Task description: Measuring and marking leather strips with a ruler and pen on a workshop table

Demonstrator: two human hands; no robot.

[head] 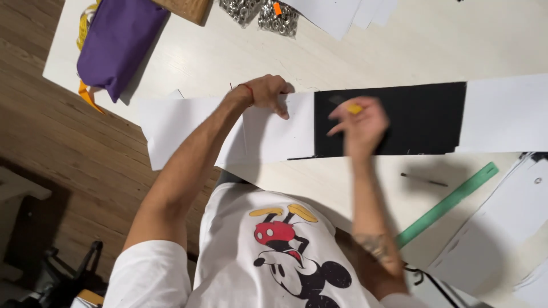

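Black sheet [399,120] flat on the pale table [399,45], between white paper [274,128] on one side and another white sheet [505,114] on the other, edges touching or overlapping slightly. Left hand [268,92] pressed down on the white paper near its upper edge, fingers bent, thin red band at the wrist. Right hand [359,125] raised just above the near edge of the black sheet, blurred, fingers pinching a small yellow piece [354,108], probably chalk; cannot tell more exactly.

Below the strip, on the table: a thin dark pen [423,180] and a green ruler [448,204] lying diagonally, well apart from both hands. More white sheets with black marks [502,222] at the right corner. At the far side, a purple fabric bundle [117,40] with a yellow measuring tape [84,25] beside it, a wooden board [185,8], and bags of small metal rings [260,12]. Wooden floor [51,148] at the left.
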